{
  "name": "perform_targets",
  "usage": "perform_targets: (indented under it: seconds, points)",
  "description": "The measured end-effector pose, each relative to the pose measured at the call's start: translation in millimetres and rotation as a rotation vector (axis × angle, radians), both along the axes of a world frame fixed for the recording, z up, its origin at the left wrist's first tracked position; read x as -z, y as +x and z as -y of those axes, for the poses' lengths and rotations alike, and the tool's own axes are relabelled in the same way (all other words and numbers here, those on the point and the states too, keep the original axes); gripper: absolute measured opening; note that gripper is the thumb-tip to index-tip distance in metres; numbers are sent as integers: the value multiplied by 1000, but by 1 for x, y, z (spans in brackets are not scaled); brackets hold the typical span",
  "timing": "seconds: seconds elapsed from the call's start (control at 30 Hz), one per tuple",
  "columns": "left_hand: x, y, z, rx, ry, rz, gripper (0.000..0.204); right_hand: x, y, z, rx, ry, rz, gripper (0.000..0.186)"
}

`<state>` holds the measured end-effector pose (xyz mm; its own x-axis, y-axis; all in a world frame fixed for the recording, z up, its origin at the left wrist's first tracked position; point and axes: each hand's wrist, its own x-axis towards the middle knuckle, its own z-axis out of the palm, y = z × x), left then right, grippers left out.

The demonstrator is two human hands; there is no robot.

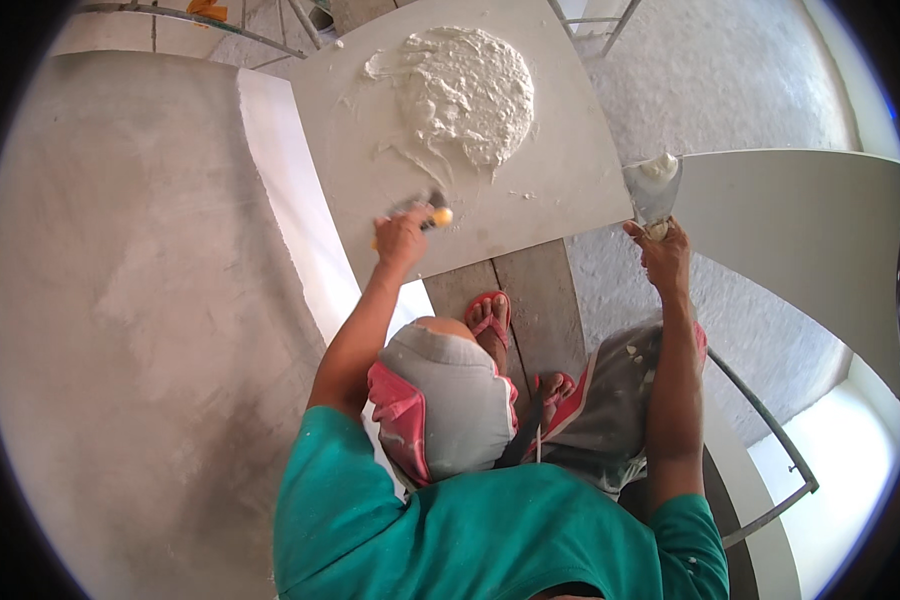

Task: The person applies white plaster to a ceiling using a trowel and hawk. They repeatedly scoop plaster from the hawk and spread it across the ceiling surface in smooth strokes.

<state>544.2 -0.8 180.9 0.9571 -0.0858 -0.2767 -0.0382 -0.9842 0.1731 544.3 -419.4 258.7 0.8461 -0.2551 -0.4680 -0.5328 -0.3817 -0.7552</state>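
In front of me lies a wide off-white board (575, 140). A thick, lumpy mound of white plaster (470, 92) spreads over its far part, with thin smears trailing toward me. My left hand (402, 240) is closed around a trowel-like tool (440, 214) with a yellow handle end, low over the board's near left part. Motion blurs this tool, and its blade is hard to make out. Just past the board's right corner, my right hand (664, 256) grips a putty knife (654, 205). Its broad blade points away from me and carries a dollop of plaster (659, 168).
A grey plastered wall surface (140, 260) with a white edge strip (288, 170) fills the left. Wooden planks (542, 305) lie under my sandalled feet. Green metal scaffold bars (770, 425) stand at the right and far side. A curved grey panel (800, 220) extends rightward.
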Motion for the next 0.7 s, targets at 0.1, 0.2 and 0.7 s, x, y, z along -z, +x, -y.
perform_targets:
  seconds: [0.1,0.2,0.7]
  points:
    - [-18,32,-7,-109,128,-231,35,-4,-2,4,25,11,19,34]
    - [-35,103,-54,-325,185,-100,35,-12,-4,1,45,29,-13,32]
    - [8,71,-37,-129,122,199,43,-7,-16,6,50,30,-41,30]
